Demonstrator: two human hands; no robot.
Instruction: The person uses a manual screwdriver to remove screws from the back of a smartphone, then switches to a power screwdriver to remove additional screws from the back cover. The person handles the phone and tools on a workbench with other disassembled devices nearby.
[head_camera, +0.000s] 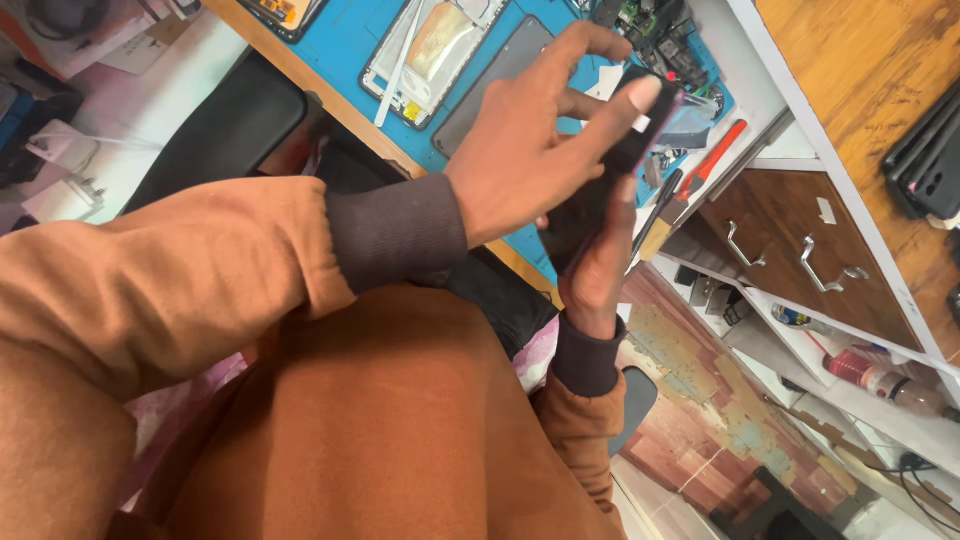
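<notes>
Both my hands hold a dark, slim phone (628, 148) up on edge in front of the desk. My left hand (515, 160) reaches in from the left in a brown sleeve with a dark cuff. Its fingers curl over the phone's upper end, one fingertip pressing near the top corner. My right hand (600, 270) comes up from below and cradles the phone's lower part from behind. The phone's face is turned away and mostly hidden by my fingers.
A blue work mat (345, 40) on the wooden desk carries an opened phone frame (430, 50), a dark flat panel (500, 70), circuit parts (650, 25) and a red-handled tool (715, 160). Brown drawers with metal handles (790, 250), a shelf with a bottle (885, 380) and a black chair (220, 130) surround me.
</notes>
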